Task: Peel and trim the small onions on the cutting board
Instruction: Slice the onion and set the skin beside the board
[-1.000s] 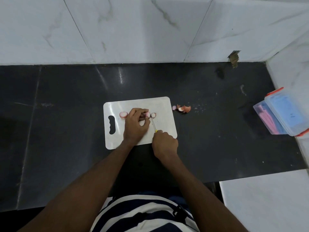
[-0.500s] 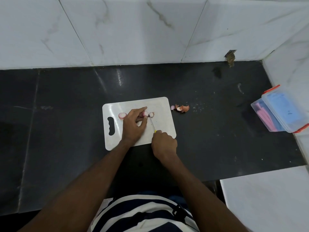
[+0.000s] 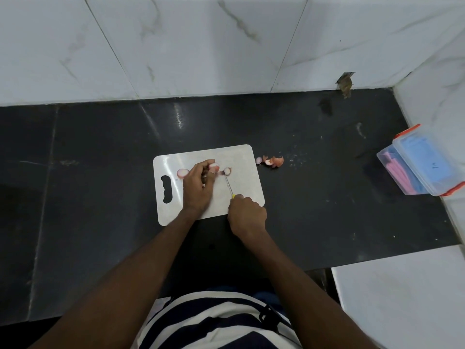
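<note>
A white cutting board [image 3: 241,157] with a handle slot lies on the black counter. My left hand [image 3: 198,185] rests on the board and pinches a small onion [image 3: 214,166] between its fingertips. A peeled pinkish onion [image 3: 182,173] lies just left of that hand. My right hand [image 3: 247,214], at the board's near right corner, grips a small knife [image 3: 229,185] with a yellow handle. Its blade points up the board to a cut onion piece [image 3: 227,170] lying just right of the held onion.
Onion skins and trimmings [image 3: 272,161] lie on the black counter [image 3: 100,197] right of the board. A clear plastic box [image 3: 422,165] with orange clips stands at the far right by the wall. White marble tiles back the counter.
The cut piece now lies a little apart from the onion in my left hand, and my fingers have shifted on the onion. The knife stays at the same spot.
</note>
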Demonstrator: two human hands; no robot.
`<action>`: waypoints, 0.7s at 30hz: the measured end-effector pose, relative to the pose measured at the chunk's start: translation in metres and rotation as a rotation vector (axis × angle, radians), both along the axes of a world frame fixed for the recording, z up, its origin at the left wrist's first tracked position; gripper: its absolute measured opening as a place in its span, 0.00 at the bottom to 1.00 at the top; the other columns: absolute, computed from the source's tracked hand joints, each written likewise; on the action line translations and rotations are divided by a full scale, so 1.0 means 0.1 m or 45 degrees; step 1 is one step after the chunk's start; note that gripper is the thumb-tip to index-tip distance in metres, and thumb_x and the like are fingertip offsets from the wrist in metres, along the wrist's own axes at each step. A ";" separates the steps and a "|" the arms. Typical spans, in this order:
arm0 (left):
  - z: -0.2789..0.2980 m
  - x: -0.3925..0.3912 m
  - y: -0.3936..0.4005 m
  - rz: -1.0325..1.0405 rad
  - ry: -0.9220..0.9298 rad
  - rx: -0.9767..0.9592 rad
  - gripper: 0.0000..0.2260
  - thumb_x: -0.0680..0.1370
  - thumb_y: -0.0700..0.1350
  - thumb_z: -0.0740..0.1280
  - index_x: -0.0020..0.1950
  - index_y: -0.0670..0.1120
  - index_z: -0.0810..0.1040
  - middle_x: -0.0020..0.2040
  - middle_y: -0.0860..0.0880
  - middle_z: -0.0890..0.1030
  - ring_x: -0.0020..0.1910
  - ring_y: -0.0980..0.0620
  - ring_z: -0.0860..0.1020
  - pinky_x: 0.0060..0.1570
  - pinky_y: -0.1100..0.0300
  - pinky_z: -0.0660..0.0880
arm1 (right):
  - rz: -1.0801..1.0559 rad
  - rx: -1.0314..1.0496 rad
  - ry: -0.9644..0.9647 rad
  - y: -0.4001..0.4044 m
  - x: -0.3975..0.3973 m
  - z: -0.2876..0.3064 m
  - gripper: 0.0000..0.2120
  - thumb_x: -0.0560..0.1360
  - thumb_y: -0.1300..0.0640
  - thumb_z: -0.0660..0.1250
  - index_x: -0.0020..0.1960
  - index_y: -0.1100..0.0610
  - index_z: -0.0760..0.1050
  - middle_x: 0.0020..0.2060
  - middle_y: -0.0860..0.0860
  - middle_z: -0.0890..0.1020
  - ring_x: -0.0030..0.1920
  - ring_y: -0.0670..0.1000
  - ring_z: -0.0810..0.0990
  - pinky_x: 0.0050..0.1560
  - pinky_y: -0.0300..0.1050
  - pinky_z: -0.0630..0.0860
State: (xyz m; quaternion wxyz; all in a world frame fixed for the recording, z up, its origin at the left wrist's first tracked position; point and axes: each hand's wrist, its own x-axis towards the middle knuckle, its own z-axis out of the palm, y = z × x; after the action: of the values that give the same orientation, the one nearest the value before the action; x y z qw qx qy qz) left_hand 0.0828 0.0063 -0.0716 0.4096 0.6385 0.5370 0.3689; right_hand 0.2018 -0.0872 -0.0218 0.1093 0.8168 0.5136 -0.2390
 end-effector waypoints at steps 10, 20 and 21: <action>0.02 0.01 -0.01 -0.065 0.046 -0.045 0.15 0.89 0.51 0.67 0.72 0.46 0.82 0.65 0.54 0.85 0.61 0.67 0.81 0.60 0.72 0.76 | -0.296 0.055 -0.066 0.11 0.85 0.27 0.14 0.84 0.55 0.56 0.63 0.57 0.76 0.60 0.56 0.82 0.59 0.60 0.83 0.49 0.52 0.69; 0.86 0.07 -0.14 -0.177 -0.570 -0.563 0.10 0.88 0.49 0.67 0.67 0.53 0.85 0.63 0.53 0.88 0.55 0.55 0.82 0.51 0.52 0.81 | -0.355 0.320 0.046 -0.17 1.16 0.56 0.13 0.87 0.44 0.51 0.55 0.53 0.67 0.48 0.57 0.83 0.47 0.60 0.83 0.48 0.57 0.80; 0.98 0.09 -0.20 -0.160 -0.647 -0.610 0.10 0.87 0.48 0.68 0.66 0.52 0.85 0.63 0.52 0.89 0.55 0.55 0.82 0.51 0.53 0.81 | -0.373 0.396 0.141 -0.19 1.13 0.64 0.13 0.86 0.43 0.51 0.52 0.51 0.67 0.43 0.55 0.84 0.42 0.57 0.84 0.45 0.57 0.81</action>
State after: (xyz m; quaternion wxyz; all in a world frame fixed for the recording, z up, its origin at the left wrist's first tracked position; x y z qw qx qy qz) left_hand 0.0917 -0.0138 0.0262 0.6901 0.4441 0.4489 0.3535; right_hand 0.3145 -0.1059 0.0418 -0.0825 0.8753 0.4253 -0.2148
